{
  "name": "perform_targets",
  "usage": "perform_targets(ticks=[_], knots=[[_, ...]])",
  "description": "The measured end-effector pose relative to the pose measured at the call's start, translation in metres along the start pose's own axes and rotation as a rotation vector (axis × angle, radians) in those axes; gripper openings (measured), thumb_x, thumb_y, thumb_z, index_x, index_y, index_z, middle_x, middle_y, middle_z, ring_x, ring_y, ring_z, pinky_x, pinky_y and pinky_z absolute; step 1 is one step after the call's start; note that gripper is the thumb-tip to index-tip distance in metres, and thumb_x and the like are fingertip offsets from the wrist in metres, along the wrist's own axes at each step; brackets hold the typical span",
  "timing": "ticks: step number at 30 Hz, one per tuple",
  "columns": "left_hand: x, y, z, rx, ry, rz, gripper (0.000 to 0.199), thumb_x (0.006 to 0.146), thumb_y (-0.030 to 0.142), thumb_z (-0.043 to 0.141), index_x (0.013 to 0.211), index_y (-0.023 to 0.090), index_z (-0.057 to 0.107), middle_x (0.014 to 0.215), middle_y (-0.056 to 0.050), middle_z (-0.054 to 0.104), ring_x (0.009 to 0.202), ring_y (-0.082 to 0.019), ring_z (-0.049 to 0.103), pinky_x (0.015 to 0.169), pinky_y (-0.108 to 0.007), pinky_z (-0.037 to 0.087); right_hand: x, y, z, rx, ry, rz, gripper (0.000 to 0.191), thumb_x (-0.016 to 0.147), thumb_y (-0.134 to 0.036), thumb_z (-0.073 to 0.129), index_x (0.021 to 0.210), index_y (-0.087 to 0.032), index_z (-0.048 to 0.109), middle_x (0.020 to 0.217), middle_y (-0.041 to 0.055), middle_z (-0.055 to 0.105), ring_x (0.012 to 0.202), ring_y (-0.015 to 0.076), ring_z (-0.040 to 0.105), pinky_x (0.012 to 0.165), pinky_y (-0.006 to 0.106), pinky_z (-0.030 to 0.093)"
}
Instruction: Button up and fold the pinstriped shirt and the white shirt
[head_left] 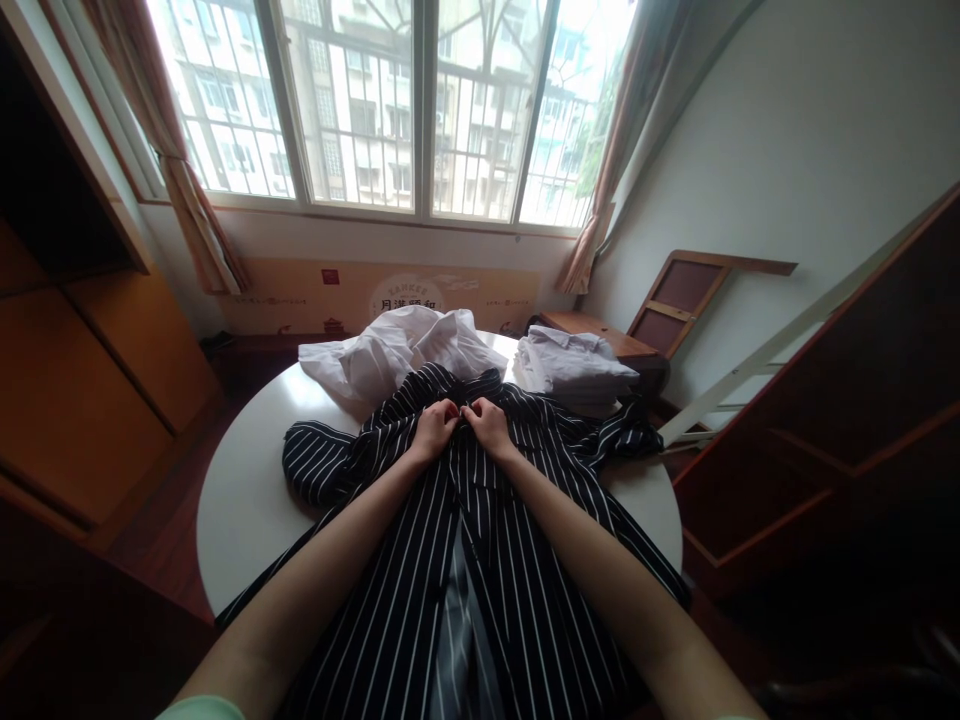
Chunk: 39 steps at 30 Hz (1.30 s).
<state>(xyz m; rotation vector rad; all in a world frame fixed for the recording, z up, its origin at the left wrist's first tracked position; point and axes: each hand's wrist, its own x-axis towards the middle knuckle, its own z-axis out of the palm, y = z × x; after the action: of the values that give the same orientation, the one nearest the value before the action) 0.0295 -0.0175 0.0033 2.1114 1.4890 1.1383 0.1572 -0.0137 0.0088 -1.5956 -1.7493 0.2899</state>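
Observation:
A black garment with white stripes point(390, 590) lies spread over a round white table point(244, 500), its front partly parted lower down. My left hand point(436, 428) is closed on the left edge of its front opening, just below the collar. Close beside it, my right hand point(486, 424) pinches the other edge, with a small gap between the hands. The fingertips are bent inward, and any button between them is too small to make out. One sleeve lies folded at the left, the other stretches to the right.
Behind the garment lies a crumpled white cloth point(390, 350). A stack of folded white clothes point(574, 362) sits at the table's back right. Beyond are a small wooden table point(592, 328), a wooden chair point(686, 290) and a window. Orange cabinets point(112, 390) stand at the left.

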Motion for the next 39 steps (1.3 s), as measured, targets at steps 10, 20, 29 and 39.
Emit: perform_targets(ticks=[10, 20, 29, 39], knots=[[-0.0011, -0.0004, -0.0036, -0.151, 0.027, -0.058, 0.006, 0.073, 0.013, 0.053, 0.074, 0.016, 0.058, 0.077, -0.003, 0.065, 0.075, -0.015, 0.061, 0.075, -0.028, 0.047, -0.0007, 0.0001, -0.0002, 0.137, -0.065, -0.094, 0.007, 0.077, -0.021, 0.054, 0.078, -0.018, 0.06, 0.083, 0.0043, 0.064, 0.079, 0.0161, 0.059, 0.074, 0.028, 0.044], [0.0, -0.0028, -0.0023, -0.169, 0.076, -0.097, 0.006, 0.071, 0.012, 0.053, 0.075, 0.016, 0.055, 0.076, -0.003, 0.063, 0.074, -0.014, 0.059, 0.073, -0.027, 0.047, -0.0073, -0.0065, -0.0024, -0.002, -0.047, -0.218, 0.011, 0.082, -0.021, 0.049, 0.082, -0.018, 0.059, 0.086, 0.0054, 0.061, 0.083, 0.0177, 0.056, 0.077, 0.029, 0.042], [-0.0002, -0.0026, -0.0007, -0.232, 0.079, -0.07, 0.006, 0.072, 0.014, 0.054, 0.077, 0.016, 0.052, 0.076, -0.002, 0.061, 0.074, -0.014, 0.059, 0.072, -0.027, 0.046, -0.0071, -0.0031, -0.0015, 0.01, 0.013, -0.205, 0.013, 0.082, -0.021, 0.048, 0.082, -0.017, 0.06, 0.085, 0.0056, 0.061, 0.081, 0.0179, 0.057, 0.075, 0.028, 0.042], [0.0008, -0.0041, 0.0, -0.291, 0.116, -0.105, 0.008, 0.07, 0.014, 0.056, 0.074, 0.017, 0.05, 0.073, -0.002, 0.06, 0.07, -0.014, 0.058, 0.07, -0.028, 0.046, -0.0013, 0.0009, -0.0026, 0.28, -0.037, -0.13, 0.019, 0.081, -0.02, 0.047, 0.075, -0.017, 0.064, 0.078, 0.0041, 0.067, 0.074, 0.0162, 0.06, 0.07, 0.026, 0.044]])
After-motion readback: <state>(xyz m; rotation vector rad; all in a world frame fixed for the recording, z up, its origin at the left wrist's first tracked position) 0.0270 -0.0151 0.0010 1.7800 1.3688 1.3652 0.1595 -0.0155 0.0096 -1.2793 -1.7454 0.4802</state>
